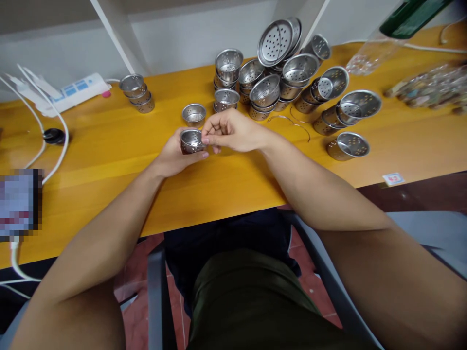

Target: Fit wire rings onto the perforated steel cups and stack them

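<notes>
My left hand [174, 154] is wrapped round a small perforated metal cup [190, 141], its mouth facing up, just above or on the table. The fingers of my right hand [229, 131] are pinched together at the cup's right rim. Something thin and shiny may be between those fingertips, but it is too small to make out. Just behind the held cup stands another perforated cup [194, 114]. Beyond my right hand are stacked metal strainer cups [226, 99], and thin curved wires [290, 121] lie on the table to its right.
Several stacks of strainer cups [297, 73] fill the back of the yellow table [109, 160]. A small stack [136, 92] stands at the back left near a white power strip [78, 92] with cables. A phone [18, 204] lies at far left. A plastic bottle [379, 48] is at back right.
</notes>
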Demonstrator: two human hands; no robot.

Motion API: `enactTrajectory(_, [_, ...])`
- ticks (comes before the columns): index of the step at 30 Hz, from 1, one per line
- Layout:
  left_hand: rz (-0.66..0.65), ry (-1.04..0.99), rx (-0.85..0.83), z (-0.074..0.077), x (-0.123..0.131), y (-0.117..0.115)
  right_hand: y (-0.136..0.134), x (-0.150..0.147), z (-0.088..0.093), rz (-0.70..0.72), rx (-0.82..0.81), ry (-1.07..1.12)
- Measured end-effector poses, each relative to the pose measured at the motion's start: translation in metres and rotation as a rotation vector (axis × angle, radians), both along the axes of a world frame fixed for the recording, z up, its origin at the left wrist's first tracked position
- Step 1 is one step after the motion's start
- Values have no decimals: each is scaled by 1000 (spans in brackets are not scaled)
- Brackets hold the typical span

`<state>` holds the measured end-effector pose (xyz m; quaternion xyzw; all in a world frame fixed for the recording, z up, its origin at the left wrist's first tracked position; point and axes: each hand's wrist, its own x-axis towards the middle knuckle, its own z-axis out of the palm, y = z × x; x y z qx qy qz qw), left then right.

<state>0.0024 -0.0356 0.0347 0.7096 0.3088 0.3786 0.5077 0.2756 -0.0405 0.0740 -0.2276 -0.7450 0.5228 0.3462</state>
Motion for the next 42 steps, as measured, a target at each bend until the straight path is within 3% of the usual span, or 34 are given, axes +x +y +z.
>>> enactTrajectory(18, [45, -9, 65, -21, -7, 9, -1, -3, -5, -22, 43, -27])
enactTrajectory(21, [64, -20, 105, -22, -6, 11, 3, -5, -10, -66, 124, 20])
enactTrajectory(28, [119, -64, 250, -25, -6, 21, 7, 0, -15, -319, 375, -33])
enactTrajectory(35, [29, -87, 347, -29, -12, 27, -6, 3, -8, -317, 649, -236])
enactTrajectory(42, [58, -65, 375, -23, -10, 24, -12, -2, -9, -274, 661, -299])
